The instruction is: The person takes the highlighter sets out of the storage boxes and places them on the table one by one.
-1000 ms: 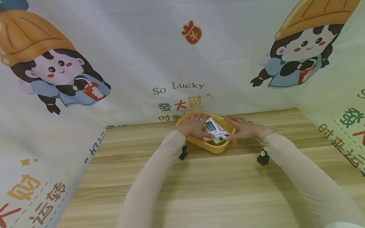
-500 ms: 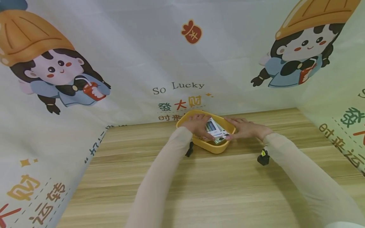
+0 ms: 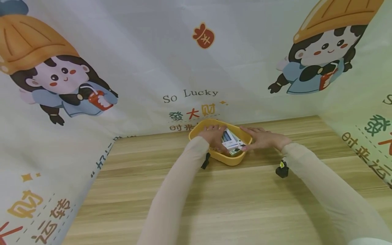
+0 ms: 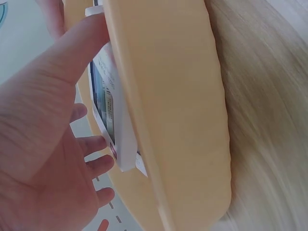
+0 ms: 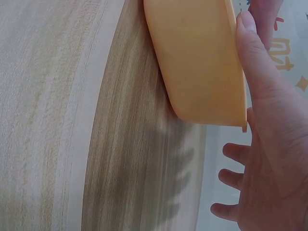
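A yellow plastic bin point(image 3: 228, 160) stands on the wooden table, close to the back wall. In it lies a white box point(image 3: 229, 140) with a dark-striped picture on its top, partly over another flat pack point(image 3: 237, 150) with pale green on it. My left hand point(image 3: 212, 135) reaches in from the left and holds the white box; in the left wrist view its thumb is at one end of the box point(image 4: 126, 144) and its fingers lie along the far side. My right hand point(image 3: 265, 140) spans the bin's right end, thumb at the rim, fingers extended behind it.
White cloth with printed cartoon figures and writing encloses the wooden table point(image 3: 245, 204) at the back and both sides. A small black device point(image 3: 282, 169) hangs under the right wrist and another point(image 3: 205, 161) under the left.
My left hand has moved right and deeper over the bin, and the white box has shifted slightly right with it. The right hand and the bin have stayed in place.
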Motion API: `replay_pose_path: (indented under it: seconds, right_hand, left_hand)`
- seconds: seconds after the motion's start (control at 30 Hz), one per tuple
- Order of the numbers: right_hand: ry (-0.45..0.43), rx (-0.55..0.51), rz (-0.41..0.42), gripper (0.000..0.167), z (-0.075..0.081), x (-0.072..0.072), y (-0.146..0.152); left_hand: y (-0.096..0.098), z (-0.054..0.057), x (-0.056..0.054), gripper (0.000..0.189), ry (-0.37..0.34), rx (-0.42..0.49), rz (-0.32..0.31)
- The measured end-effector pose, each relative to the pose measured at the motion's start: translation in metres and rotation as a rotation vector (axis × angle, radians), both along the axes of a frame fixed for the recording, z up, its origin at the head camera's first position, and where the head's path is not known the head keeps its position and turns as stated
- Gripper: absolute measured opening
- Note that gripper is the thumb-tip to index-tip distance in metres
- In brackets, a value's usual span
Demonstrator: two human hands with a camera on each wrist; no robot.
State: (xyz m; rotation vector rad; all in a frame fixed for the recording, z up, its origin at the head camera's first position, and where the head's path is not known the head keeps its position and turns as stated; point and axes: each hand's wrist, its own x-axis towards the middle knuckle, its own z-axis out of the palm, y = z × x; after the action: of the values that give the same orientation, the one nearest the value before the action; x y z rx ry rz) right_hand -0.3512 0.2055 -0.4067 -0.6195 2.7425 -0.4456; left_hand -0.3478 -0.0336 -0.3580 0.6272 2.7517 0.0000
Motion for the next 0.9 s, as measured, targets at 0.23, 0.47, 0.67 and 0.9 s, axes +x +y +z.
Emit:
replay_pose_path:
  seconds: [0.23, 0.47, 0.67, 0.9]
  right_hand:
    - [0.005, -0.010, 0.009, 0.104, 0.002, 0.001, 0.000]
    - [0.004, -0.010, 0.011, 0.104, 0.001, 0.000, 0.000]
    - [-0.001, -0.004, 0.003, 0.105, 0.000, -0.001, 0.000]
    - [-0.005, 0.000, -0.006, 0.106, -0.001, -0.001, 0.001]
  left_hand:
    - [0.001, -0.006, -0.004, 0.109, 0.008, -0.024, 0.002]
    - [0.002, -0.011, -0.011, 0.111, -0.010, -0.013, 0.019]
    - [0.001, -0.014, -0.014, 0.113, -0.016, 0.000, 0.037]
    - [0.001, -0.021, -0.023, 0.116, 0.004, 0.026, 0.018]
